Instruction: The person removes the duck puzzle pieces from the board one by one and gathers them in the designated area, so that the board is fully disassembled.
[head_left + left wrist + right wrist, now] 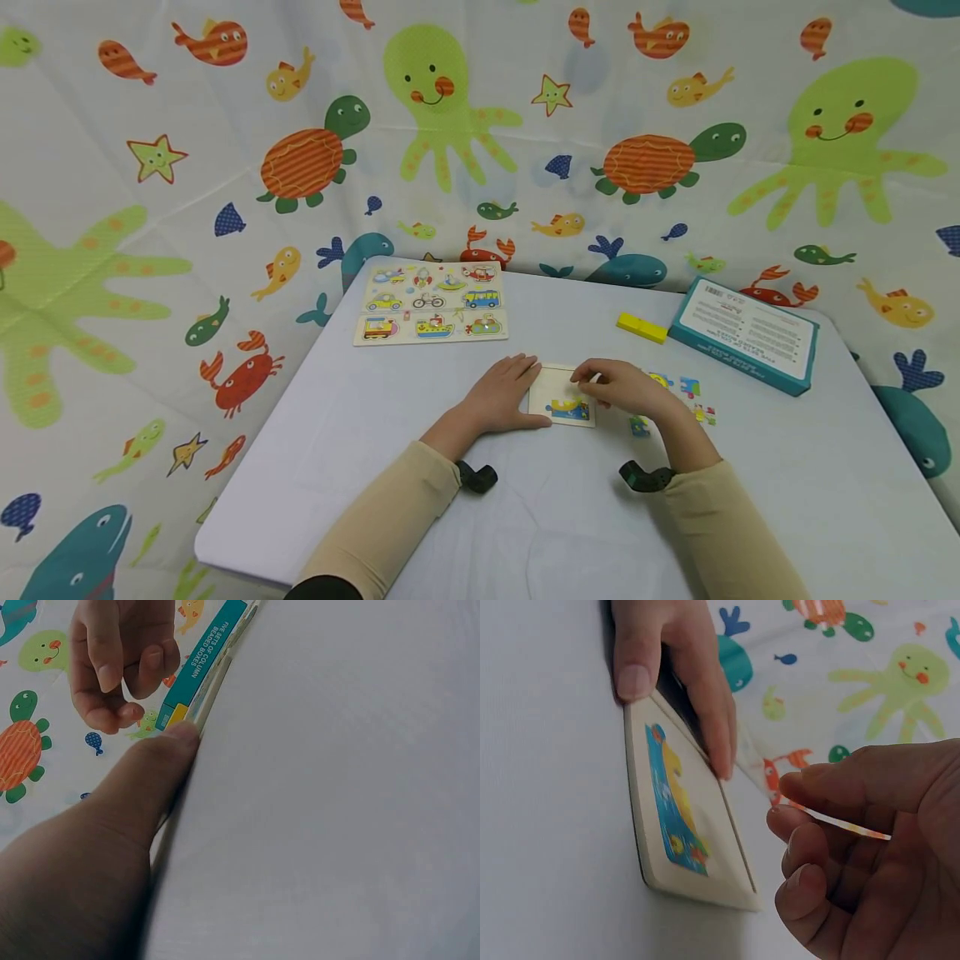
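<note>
Teal box [746, 335] reads "FIVE SETS OF COLUMN BEADED BOXES". White table [375, 433], sea-creature cloth behind. Left hand [501, 396] lies flat steadying the puzzle tray [564, 398] mid-table; right hand [626, 387] pinches a puzzle piece [840, 821].

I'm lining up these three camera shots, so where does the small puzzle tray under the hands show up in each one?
Head: small puzzle tray lies centre, between both hands.
Left wrist: only its thin edge, beyond the thumb.
Right wrist: centre-left, flat, partly filled.
Shared landmark: left hand resting on its edge.
</note>
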Demonstrator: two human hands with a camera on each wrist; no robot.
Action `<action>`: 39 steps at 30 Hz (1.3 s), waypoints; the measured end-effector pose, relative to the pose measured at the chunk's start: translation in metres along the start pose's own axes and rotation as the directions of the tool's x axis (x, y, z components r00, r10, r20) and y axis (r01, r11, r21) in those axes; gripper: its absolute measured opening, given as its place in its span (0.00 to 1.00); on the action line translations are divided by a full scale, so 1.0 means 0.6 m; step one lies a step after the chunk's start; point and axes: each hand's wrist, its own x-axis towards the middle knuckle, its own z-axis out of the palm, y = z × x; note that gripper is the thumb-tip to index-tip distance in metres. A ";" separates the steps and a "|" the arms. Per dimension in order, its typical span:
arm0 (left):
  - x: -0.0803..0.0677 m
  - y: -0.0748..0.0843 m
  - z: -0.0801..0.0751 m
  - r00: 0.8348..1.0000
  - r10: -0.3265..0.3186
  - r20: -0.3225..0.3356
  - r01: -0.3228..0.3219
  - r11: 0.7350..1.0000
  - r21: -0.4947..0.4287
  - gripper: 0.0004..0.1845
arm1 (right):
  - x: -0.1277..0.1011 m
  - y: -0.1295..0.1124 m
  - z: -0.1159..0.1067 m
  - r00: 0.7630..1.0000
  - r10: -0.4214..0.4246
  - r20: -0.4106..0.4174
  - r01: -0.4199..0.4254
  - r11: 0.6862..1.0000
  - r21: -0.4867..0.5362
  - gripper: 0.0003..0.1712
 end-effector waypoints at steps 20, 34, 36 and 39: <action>0.001 -0.003 0.004 1.000 0.011 -0.002 -0.011 1.000 0.023 0.57 | 0.034 -0.014 0.041 1.000 -0.020 0.022 0.021 0.999 -0.047 0.09; -0.001 0.000 0.001 1.000 0.019 -0.009 -0.019 1.000 0.022 0.56 | 0.036 -0.014 0.051 0.999 -0.014 0.031 0.017 0.995 -0.103 0.08; -0.001 0.000 0.000 1.000 0.018 -0.009 -0.018 1.000 0.019 0.56 | 0.036 -0.014 0.052 0.999 -0.015 0.028 0.018 0.994 -0.112 0.08; -0.002 0.000 -0.001 1.000 0.015 -0.007 -0.015 1.000 0.016 0.56 | 0.037 -0.014 0.054 1.000 -0.017 0.021 0.020 0.992 -0.126 0.08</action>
